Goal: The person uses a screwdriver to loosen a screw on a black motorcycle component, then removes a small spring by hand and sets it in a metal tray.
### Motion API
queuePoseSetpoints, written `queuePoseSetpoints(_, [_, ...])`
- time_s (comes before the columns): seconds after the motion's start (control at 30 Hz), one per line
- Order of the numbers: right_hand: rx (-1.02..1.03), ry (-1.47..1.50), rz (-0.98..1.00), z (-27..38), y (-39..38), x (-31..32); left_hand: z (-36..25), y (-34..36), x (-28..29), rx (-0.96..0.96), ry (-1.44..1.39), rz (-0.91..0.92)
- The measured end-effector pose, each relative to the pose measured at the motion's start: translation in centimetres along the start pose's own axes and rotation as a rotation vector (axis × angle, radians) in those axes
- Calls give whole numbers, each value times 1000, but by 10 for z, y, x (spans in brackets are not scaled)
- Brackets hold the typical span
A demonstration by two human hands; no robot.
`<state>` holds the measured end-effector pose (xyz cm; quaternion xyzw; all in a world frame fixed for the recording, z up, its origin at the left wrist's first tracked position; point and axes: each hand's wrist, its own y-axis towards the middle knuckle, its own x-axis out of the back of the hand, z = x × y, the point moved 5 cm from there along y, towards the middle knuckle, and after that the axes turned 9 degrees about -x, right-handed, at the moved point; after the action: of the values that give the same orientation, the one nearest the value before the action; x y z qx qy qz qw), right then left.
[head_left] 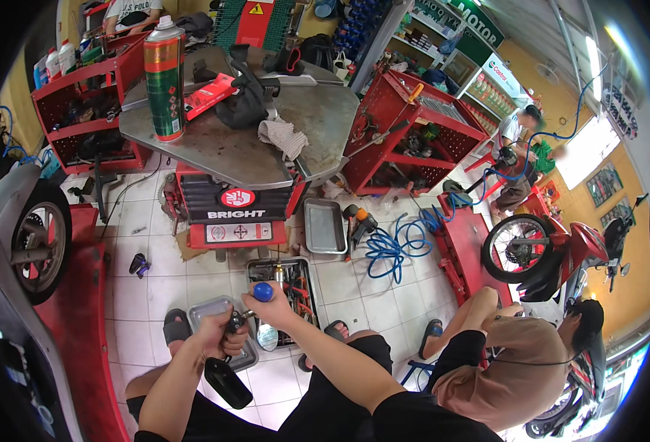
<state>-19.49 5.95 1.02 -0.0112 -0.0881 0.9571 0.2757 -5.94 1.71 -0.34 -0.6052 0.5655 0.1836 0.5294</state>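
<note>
My left hand point(220, 333) is closed round a black fitting with a short metal stem. Below its fingers hangs a glossy black rounded piece point(228, 382); its exact kind is unclear. Close beside it, my right hand point(273, 309) is wrapped round a tool with a blue ball-shaped end point(263, 292), the rest mostly hidden by the fingers. The stem runs from the left hand toward the right one. Beneath the hands are a shallow metal tray point(205, 306) and a tray of hand tools point(303, 295). A small round shiny thing point(267, 338) shows under my right wrist.
Ahead stands a metal-topped workbench point(214, 158) with a tall spray can point(166, 81) and a rag point(283, 138). Another metal tray point(325, 225), an orange-and-black power tool point(359, 223) and a coiled blue hose point(395, 250) lie on the floor. A co-worker point(513, 361) crouches at right.
</note>
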Motion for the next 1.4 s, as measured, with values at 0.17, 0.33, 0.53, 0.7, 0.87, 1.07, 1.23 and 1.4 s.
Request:
queuePoseSetpoints(0.17, [17,-57,106,7,1,0,0,-4,-3,4,55,46])
queuePoseSetpoints(0.33, [-105,18,-54,-7,3,-3,1,-1,8,-39,-52,-49])
queuePoseSetpoints(0.53, [-8,-53,-170,13,2,-1,-3,18,24,-266,-17,-291])
queuePoseSetpoints(0.7, [-305,141,-224,-5,2,-2,5,14,15,-324,-14,-227])
queuePoseSetpoints(0.87, [-227,211,-68,-4,5,2,9,10,9,-279,23,-136])
queuePoseSetpoints(1.07, [-174,199,-102,-45,0,1,1,0,15,-187,150,-179])
queuePoseSetpoints(1.23, [-169,199,-63,-43,1,-3,-5,-5,6,-134,181,-119])
queuePoseSetpoints(1.4, [-251,177,111,-45,6,-9,1,-9,13,-66,165,18])
